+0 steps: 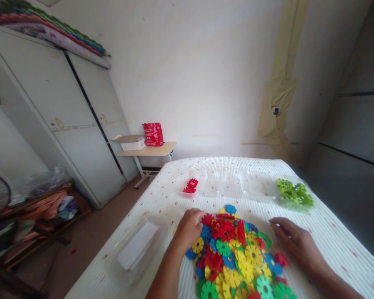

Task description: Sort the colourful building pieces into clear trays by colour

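A heap of toothed plastic building discs [246,259] in yellow, blue, green and red lies on the table in front of me. Red toothed pieces [222,228] are on top of its far part. At the far left edge of the heap is my left hand [190,227], its fingers curled and closed on a red plastic piece [208,219] there. My right hand [294,241] rests on the cloth to the right of the heap, fingers loosely bent and apart, and I see nothing in it. A lone red piece [281,260] lies between that hand and the discs.
Behind the heap stands a row of clear plastic boxes [227,182]. The leftmost contains red pieces [190,185]; the rightmost, green pieces [294,193]. A clear container with white paper [139,245] lies at left. A side table [162,149] with a red bag [153,134] stands by the wall.
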{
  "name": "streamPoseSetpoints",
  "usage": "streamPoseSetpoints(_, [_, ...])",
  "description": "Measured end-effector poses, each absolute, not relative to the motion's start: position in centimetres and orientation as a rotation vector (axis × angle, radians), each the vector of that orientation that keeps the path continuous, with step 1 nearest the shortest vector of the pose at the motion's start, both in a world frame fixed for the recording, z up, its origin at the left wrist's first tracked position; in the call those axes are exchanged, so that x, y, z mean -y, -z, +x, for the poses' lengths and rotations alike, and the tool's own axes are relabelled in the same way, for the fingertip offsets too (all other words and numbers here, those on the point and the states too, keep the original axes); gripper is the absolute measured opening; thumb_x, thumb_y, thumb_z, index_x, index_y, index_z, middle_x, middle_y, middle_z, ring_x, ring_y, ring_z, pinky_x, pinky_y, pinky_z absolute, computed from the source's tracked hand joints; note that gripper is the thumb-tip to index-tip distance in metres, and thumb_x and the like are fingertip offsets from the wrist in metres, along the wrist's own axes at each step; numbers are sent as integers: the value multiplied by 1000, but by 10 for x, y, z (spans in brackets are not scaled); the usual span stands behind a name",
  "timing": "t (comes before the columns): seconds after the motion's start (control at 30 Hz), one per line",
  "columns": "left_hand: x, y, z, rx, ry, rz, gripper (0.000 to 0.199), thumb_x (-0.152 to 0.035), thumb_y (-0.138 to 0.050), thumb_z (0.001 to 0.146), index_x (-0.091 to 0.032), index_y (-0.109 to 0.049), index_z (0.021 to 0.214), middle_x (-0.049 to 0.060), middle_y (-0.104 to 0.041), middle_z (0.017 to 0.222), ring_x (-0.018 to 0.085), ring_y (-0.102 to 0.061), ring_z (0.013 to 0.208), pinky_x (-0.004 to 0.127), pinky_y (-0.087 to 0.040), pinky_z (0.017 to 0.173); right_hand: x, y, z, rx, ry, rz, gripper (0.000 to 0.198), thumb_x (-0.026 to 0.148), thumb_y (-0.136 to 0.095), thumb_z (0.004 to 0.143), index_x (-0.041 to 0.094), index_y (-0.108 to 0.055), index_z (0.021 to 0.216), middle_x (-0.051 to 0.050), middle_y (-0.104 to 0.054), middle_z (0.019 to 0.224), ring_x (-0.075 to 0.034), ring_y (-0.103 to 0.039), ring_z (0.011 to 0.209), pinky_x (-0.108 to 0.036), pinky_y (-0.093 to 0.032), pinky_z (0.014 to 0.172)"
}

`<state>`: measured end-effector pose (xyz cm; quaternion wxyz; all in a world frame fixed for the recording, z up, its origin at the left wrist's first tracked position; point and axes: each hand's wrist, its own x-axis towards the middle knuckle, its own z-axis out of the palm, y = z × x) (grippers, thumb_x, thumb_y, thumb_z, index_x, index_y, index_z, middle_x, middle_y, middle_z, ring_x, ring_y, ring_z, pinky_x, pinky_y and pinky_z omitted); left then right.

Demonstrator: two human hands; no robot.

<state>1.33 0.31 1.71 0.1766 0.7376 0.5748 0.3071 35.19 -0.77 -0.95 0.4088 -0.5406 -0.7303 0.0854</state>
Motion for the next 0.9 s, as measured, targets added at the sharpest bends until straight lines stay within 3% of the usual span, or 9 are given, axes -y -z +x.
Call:
streamPoseSetpoints(0.23, [-8,5,-7,-1752,-956,1954,41,3,-42,70,-17,-70,93,6,-70,99,16,-62,97,29,-44,93,8,8,350,1848,-233,-1402,28,43,-46,82,22,-65,83,-5,-72,79,-18,-68,68,-23,-53,61])
streamPoseSetpoints(0.43, [-8,-5,-11,-1864,-1037,1863,38,-3,-38,78,-19,-67,95,5,-70,97,14,-64,93,28,-48,87,9,4,348,1849,-235,-1429,31,46,-46,80,22,-65,80,-5,-72,75,-18,-67,62,-23,-53,59])
streamPoseSetpoints(0.53, [6,-11,-1,-1907,-1054,1906,36,-7,-40,79,-19,-66,101,6,-67,105,16,-59,103,32,-43,96,9,4,348,1851,-235,-1438,32,47,-46,80,22,-66,80,-5,-72,76,-19,-68,63,-24,-54,59])
streamPoseSetpoints(0.63, [29,-13,13,-1913,-990,2051,34,-22,-43,85,-21,-61,114,8,-60,121,22,-51,116,41,-36,103,8,5,350,1853,-230,-1442,33,49,-46,79,22,-66,80,-6,-73,77,-20,-68,64,-24,-54,59])
streamPoseSetpoints(0.73, [48,-10,21,-1852,-968,2031,37,-35,-38,90,-26,-56,121,6,-56,128,21,-46,123,39,-34,105,7,7,351,1855,-235,-1437,32,49,-47,77,22,-66,79,-5,-72,76,-20,-68,63,-25,-54,59])
streamPoseSetpoints(0.9, [59,2,17,-1971,-899,1989,40,-38,-40,89,-25,-54,123,8,-47,137,25,-36,131,50,-20,110,4,11,352,1848,-217,-1397,31,49,-49,76,23,-66,77,-6,-72,75,-21,-68,62,-27,-55,57])
